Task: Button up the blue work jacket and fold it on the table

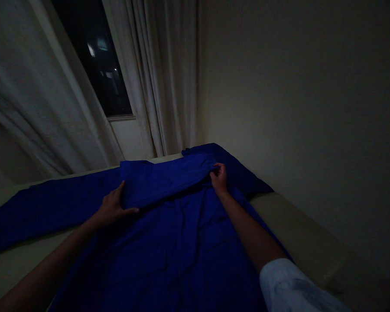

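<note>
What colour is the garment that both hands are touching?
The garment is plain deep blue with no pattern, as the head view shows.

A garment (169, 251) is spread on the bed (295, 225), with one sleeve (45, 208) stretched out to the left and a folded sleeve (169, 180) laid across its far part. The left grip (112, 208) is rested at the fold's left end, the right grip (219, 177) at its right end. Behind the bed a window (97, 65) is flanked by curtains (162, 78); a wall (295, 108) is met on the right.
</note>
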Available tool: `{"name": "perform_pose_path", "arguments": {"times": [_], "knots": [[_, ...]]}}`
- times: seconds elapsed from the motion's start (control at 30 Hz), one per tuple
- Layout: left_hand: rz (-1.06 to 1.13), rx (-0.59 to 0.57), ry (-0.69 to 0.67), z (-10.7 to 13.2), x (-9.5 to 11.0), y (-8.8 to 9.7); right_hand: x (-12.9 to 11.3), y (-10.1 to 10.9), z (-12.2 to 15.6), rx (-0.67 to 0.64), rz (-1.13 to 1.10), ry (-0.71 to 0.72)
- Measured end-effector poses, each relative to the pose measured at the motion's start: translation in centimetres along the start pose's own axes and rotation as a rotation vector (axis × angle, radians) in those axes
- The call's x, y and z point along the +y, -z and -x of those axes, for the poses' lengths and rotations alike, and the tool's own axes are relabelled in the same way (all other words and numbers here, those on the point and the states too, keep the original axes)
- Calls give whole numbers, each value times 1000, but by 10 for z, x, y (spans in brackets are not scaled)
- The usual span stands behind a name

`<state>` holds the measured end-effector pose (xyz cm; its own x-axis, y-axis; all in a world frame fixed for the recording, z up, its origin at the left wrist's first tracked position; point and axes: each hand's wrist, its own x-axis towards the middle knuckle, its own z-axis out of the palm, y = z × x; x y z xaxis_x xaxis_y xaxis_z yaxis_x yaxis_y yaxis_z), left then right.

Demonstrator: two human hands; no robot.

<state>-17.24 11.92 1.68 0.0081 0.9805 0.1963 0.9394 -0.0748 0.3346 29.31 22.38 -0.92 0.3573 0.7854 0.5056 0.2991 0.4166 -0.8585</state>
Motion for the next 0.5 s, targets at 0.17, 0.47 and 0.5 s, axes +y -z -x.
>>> {"name": "perform_pose_path", "arguments": {"times": [0.17, 0.47, 0.5], "knots": [[-47, 72, -26, 9, -5, 13, -5, 6, 3, 58, 206, 86], [-180, 55, 109, 51, 8, 20, -2, 9, 3, 88, 339, 33], [-209, 75, 146, 56, 11, 20, -3, 8, 4, 87, 361, 37]]}}
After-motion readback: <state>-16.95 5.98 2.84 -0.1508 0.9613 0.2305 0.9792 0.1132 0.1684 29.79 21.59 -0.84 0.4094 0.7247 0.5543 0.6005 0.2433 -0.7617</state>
